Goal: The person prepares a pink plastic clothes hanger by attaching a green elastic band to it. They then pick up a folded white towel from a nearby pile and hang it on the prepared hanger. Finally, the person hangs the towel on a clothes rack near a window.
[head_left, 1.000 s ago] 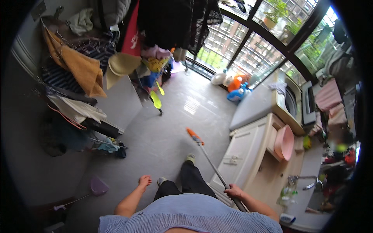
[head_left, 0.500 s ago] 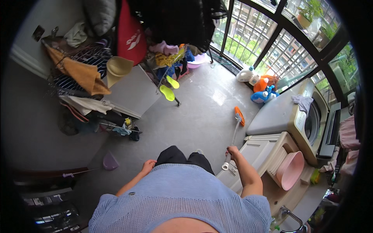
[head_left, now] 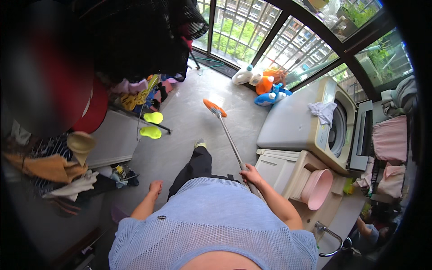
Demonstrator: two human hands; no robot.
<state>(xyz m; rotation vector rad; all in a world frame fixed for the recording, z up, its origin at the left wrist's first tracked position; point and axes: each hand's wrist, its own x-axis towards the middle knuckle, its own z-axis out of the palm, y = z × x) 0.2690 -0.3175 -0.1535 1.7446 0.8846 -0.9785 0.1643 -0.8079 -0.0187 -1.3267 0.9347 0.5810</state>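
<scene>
My right hand (head_left: 251, 174) is wrapped around the grey handle of a long-handled mop (head_left: 231, 144). Its handle slants forward and left to an orange head (head_left: 214, 108) resting on the tiled floor. The handle's near end is partly hidden by my forearm and body. Beside my left hip, my left hand (head_left: 156, 186) hangs with its fingers loosely curled and holds nothing I can see. One foot in a pale shoe (head_left: 200, 143) is stretched out ahead, left of the handle.
Right: a top-loading washing machine (head_left: 292, 117), a white cabinet (head_left: 274, 166) and a sink counter with a pink basin (head_left: 317, 189). Detergent bottles (head_left: 265, 85) stand by the window. Left: yellow-green slippers or insoles (head_left: 152, 125) on a rack, a ladle (head_left: 81, 144), hanging dark cloth (head_left: 135, 40).
The view has turned to the right and moved forward. The mop's handle now leans left instead of right, its head farther ahead. One leg has stepped forward, and my left hand has come away from my thigh.
</scene>
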